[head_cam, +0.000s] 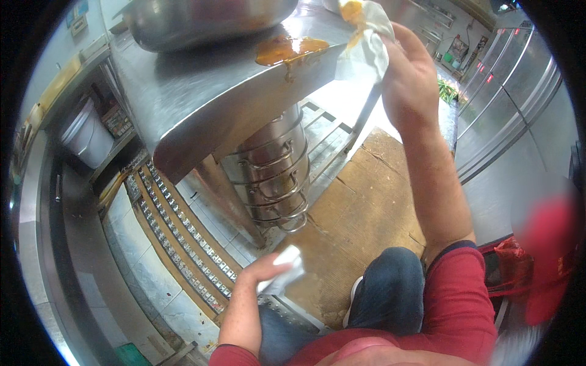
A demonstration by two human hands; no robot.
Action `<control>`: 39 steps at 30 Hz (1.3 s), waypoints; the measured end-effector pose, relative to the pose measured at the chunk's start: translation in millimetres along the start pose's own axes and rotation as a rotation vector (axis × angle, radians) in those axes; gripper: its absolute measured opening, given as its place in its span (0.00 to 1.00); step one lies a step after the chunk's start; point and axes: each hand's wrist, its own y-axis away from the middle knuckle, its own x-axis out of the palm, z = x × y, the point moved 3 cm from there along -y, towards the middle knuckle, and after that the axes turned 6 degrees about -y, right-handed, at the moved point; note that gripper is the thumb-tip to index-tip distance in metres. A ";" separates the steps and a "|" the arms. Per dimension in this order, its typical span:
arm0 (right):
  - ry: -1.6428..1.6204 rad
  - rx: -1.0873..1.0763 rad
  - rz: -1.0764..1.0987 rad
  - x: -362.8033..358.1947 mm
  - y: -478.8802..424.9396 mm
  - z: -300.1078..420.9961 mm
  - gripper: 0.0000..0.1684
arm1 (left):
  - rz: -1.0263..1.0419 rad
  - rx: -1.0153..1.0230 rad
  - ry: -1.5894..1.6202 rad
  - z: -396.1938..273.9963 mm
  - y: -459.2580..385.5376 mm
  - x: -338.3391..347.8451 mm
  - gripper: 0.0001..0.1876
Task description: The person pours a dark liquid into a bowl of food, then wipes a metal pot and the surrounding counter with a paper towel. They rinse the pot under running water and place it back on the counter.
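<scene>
My right hand (pixel 411 75) is raised by the edge of a stainless steel table (pixel 206 82), gripping a crumpled white paper towel (pixel 370 52) with orange-brown stains. Left of the towel, an oily orange spill (pixel 290 49) lies on the tabletop. Some of it has run over the lip and down the front. Lower down, my left hand (pixel 262 271) holds a folded white paper towel (pixel 284 270), away from the table. A large stainless steel pan (pixel 206 20) stands on the table behind the spill.
Stacked steel pots (pixel 274 174) with loop handles sit under the table. Flattened cardboard (pixel 352 219) covers the floor. On the left are a slotted floor grate (pixel 183 238) and a white bucket (pixel 89 137). A metal-framed glass cabinet (pixel 508 87) stands right; another person's red clothing (pixel 549 247) shows nearby.
</scene>
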 end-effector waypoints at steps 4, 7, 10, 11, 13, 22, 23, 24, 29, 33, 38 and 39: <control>-0.133 0.066 0.228 -18.1 -19.6 -14.1 0.21 | 0.039 0.004 0.029 0.4 -7.2 2.3 0.30; -0.610 0.179 0.391 -20.3 -11.2 -19.5 0.25 | 0.041 0.001 0.044 10.7 -17.4 5.7 0.30; -0.841 0.346 0.421 -11.6 -3.3 -22.7 0.29 | 0.027 -0.046 0.022 -0.7 -9.0 0.7 0.30; -0.874 0.387 0.425 -10.7 -2.8 -23.2 0.29 | 0.026 -0.057 0.015 -6.7 -7.7 -0.2 0.30; -0.243 0.257 0.308 -13.3 -14.6 -20.3 0.28 | 0.009 -0.022 0.015 6.7 -16.6 4.5 0.30; 0.858 -0.548 0.188 5.4 6.2 -16.7 0.20 | -0.008 -0.063 0.000 25.7 -18.0 8.3 0.36; 0.938 -0.581 0.218 6.7 4.7 -11.5 0.20 | -0.010 -0.073 -0.005 35.7 -19.8 10.4 0.37; 1.035 -0.608 0.251 3.3 3.6 -7.0 0.21 | 0.014 -0.088 0.009 27.3 -18.9 10.7 0.37; 0.918 -0.682 0.434 11.9 -0.8 -3.0 0.20 | -0.029 -0.109 -0.068 9.5 -3.1 1.3 0.36; 0.960 -0.795 0.442 20.7 0.5 3.4 0.16 | 0.141 -0.080 0.015 -23.1 11.3 -12.3 0.49; 0.806 -0.775 0.238 40.0 20.3 -3.2 0.13 | 0.095 -0.043 0.029 -7.2 7.0 -5.9 0.43; 0.773 -0.753 0.201 41.7 25.5 -7.3 0.12 | 0.091 -0.041 0.022 -7.5 7.6 -6.1 0.42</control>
